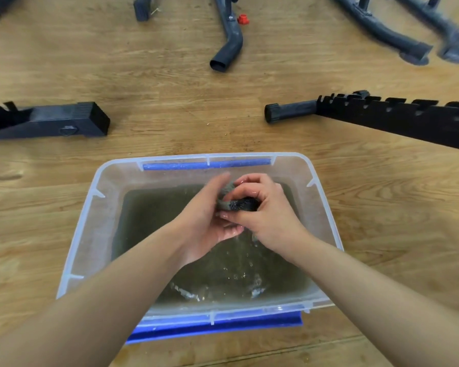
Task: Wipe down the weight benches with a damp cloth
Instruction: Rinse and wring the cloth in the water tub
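Wringing is the step in hand: both hands are clenched together around a balled-up dark cloth [239, 202], held just above the murky water [154, 223] in a clear plastic tub [90, 215] that sits on the wooden floor [170, 102]. The left hand [210, 221] cups the cloth from below and beside, while the right hand [265, 210] closes over it from the top, fingers curled tight. The water surface below shows ripples and splashes, which suggests drips falling from the cloth.

Black bench frames lie on the floor beyond the tub, one foot at the left [72, 120] and a notched rail at the right [395, 115]; no padded surface shows in view. Judging from this, wiping has yet to begin with this cloth load. The next move calls for squeezing until the cloth is only damp, then lifting it clear of the tub and carrying it to a bench.
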